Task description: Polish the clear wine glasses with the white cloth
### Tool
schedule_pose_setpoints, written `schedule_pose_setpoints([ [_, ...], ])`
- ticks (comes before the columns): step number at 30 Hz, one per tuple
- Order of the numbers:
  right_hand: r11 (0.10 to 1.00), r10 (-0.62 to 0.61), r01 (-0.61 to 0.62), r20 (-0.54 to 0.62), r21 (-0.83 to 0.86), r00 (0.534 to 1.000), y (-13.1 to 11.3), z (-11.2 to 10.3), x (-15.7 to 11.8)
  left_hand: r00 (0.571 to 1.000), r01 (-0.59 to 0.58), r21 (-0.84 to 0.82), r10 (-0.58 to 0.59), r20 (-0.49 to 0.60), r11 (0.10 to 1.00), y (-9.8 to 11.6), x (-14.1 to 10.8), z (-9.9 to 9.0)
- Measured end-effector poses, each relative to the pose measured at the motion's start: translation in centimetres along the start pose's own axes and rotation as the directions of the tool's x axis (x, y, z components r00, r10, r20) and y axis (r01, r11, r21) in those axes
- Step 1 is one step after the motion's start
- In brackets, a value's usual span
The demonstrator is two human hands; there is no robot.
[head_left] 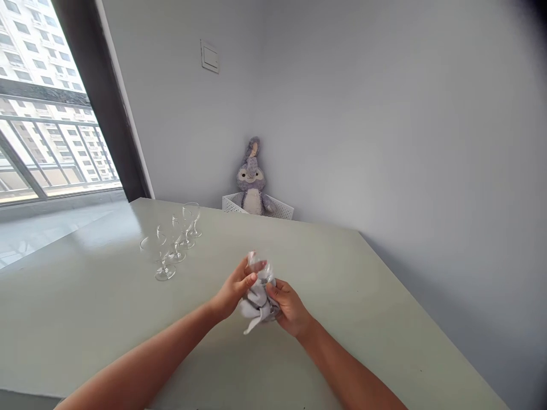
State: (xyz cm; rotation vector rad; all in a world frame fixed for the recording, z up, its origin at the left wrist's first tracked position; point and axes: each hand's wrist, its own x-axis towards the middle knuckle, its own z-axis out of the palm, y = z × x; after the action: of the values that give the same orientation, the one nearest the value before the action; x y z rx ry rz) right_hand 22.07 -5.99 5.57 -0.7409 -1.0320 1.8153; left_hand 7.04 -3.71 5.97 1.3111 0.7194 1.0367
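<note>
A clear stemmed glass (261,269) is held between my two hands above the table, its bowl tilted up and its foot low near my right palm. A white cloth (256,306) is bunched around its lower part, with a loose end hanging down. My left hand (237,288) has its fingers wrapped round the far left side of the bowl, thumb in front. With thumb and fingers closed, my right hand (289,304) grips the cloth and the glass near the stem.
Several clear stemmed glasses (164,270) stand in a row on the pale green table (325,256) at the left. Behind the table's back edge, a plush rabbit (252,185) sits in a white perforated basket (284,210). Walls rise behind and right.
</note>
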Motion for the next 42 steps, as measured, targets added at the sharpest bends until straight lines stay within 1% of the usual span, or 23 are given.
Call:
schedule_pose_setpoints([
  [2, 0.994, 0.087, -0.091, 0.063, 0.068, 0.994, 0.3, 0.2, 0.1, 0.99, 0.083, -0.154, -0.064, 0.125, 0.985, 0.3, 0.1, -0.4],
  [3, 0.99, 0.109, -0.115, 0.079, 0.078, 0.991, 0.4, 0.2, 0.1, 0.984, 0.118, -0.187, -0.089, 0.157, 0.975, 0.3, 0.1, -0.5],
  [4, 0.99, 0.115, -0.121, 0.079, 0.066, 0.99, 0.4, 0.0, 0.2, 0.982, 0.139, -0.201, -0.109, 0.155, 0.97, 0.3, 0.2, -0.6],
  [6, 0.995, 0.088, -0.086, 0.046, -0.047, 0.995, 0.2, -0.6, 0.5, 0.986, 0.155, -0.192, -0.141, 0.086, 0.969, 0.0, 0.2, -0.6],
  [8, 0.953, 0.006, -0.016, -0.034, -0.302, 0.999, -0.1, -1.3, 0.7, 0.987, 0.16, -0.153, -0.163, -0.008, 0.975, -0.5, 0.3, -0.3],
  [9, 0.886, -0.06, 0.018, -0.076, -0.464, 0.995, -0.1, -1.6, 0.7, 0.983, 0.166, -0.132, -0.174, -0.054, 0.977, -0.7, 0.3, -0.2],
  [10, 0.781, -0.138, 0.042, -0.107, -0.623, 0.985, -0.1, -1.8, 0.7, 0.978, 0.176, -0.119, -0.188, -0.095, 0.977, -0.9, 0.3, 0.0],
  [12, 0.501, -0.306, 0.061, -0.111, -0.863, 0.946, 0.2, -2.0, 0.6, 0.966, 0.196, -0.135, -0.215, -0.141, 0.971, -1.2, 0.4, 0.3],
  [14, 0.219, -0.431, 0.074, -0.029, -0.973, 0.902, 0.8, -1.8, 0.4, 0.964, 0.201, -0.201, -0.23, -0.135, 0.959, -1.3, 0.5, 0.4],
  [15, 0.094, -0.465, 0.089, 0.035, -0.992, 0.885, 1.1, -1.6, 0.3, 0.964, 0.201, -0.238, -0.235, -0.124, 0.95, -1.3, 0.5, 0.3],
  [17, -0.107, -0.474, 0.147, 0.18, -0.983, 0.862, 1.7, -1.1, 0.1, 0.958, 0.211, -0.295, -0.257, -0.126, 0.932, -1.3, 0.8, -0.2],
  [19, -0.221, -0.446, 0.22, 0.299, -0.95, 0.844, 2.1, -0.6, -0.1, 0.939, 0.23, -0.333, -0.299, -0.172, 0.915, -1.2, 1.0, -0.9],
  [22, -0.262, -0.451, 0.269, 0.364, -0.927, 0.815, 2.4, -0.3, -0.2, 0.916, 0.256, -0.377, -0.348, -0.201, 0.89, -1.0, 1.3, -1.6],
  [24, -0.252, -0.479, 0.234, 0.331, -0.939, 0.813, 2.4, -0.4, -0.2, 0.922, 0.239, -0.399, -0.336, -0.192, 0.885, -0.8, 1.3, -1.5],
  [26, -0.21, -0.502, 0.173, 0.258, -0.962, 0.826, 2.3, -0.6, 0.0, 0.934, 0.173, -0.411, -0.282, -0.22, 0.895, -0.8, 1.0, -1.1],
  [28, -0.125, -0.515, 0.126, 0.173, -0.984, 0.84, 2.1, -0.8, 0.1, 0.941, 0.105, -0.406, -0.223, -0.254, 0.908, -0.7, 0.6, -0.4],
  [31, 0.034, -0.511, 0.12, 0.087, -0.992, 0.855, 1.3, -0.9, 0.2, 0.952, 0.074, -0.369, -0.176, -0.251, 0.926, -0.7, 0.1, 0.4],
  [32, 0.098, -0.508, 0.13, 0.063, -0.987, 0.859, 1.0, -0.9, 0.3, 0.954, 0.071, -0.355, -0.168, -0.248, 0.932, -0.7, 0.0, 0.6],
  [36, 0.488, -0.434, 0.18, -0.058, -0.854, 0.899, -0.2, -1.3, 0.9, 0.964, 0.011, -0.353, -0.103, -0.245, 0.936, -0.8, -0.1, 0.7],
  [38, 0.705, -0.359, 0.146, -0.172, -0.694, 0.917, -0.7, -2.1, 1.4, 0.975, -0.019, -0.375, -0.066, -0.212, 0.927, -0.7, 0.0, 0.6],
  [39, 0.797, -0.319, 0.12, -0.243, -0.593, 0.916, -0.9, -2.7, 1.6, 0.98, -0.032, -0.387, -0.048, -0.194, 0.922, -0.6, 0.1, 0.6],
  [41, 0.925, -0.243, 0.094, -0.384, -0.367, 0.891, -1.4, -4.1, 2.0, 0.985, -0.065, -0.405, -0.007, -0.174, 0.912, -0.3, 0.2, 0.4],
  [42, 0.956, -0.213, 0.095, -0.434, -0.279, 0.875, -1.5, -4.7, 2.1, 0.984, -0.088, -0.408, 0.015, -0.179, 0.909, -0.1, 0.3, 0.3],
])
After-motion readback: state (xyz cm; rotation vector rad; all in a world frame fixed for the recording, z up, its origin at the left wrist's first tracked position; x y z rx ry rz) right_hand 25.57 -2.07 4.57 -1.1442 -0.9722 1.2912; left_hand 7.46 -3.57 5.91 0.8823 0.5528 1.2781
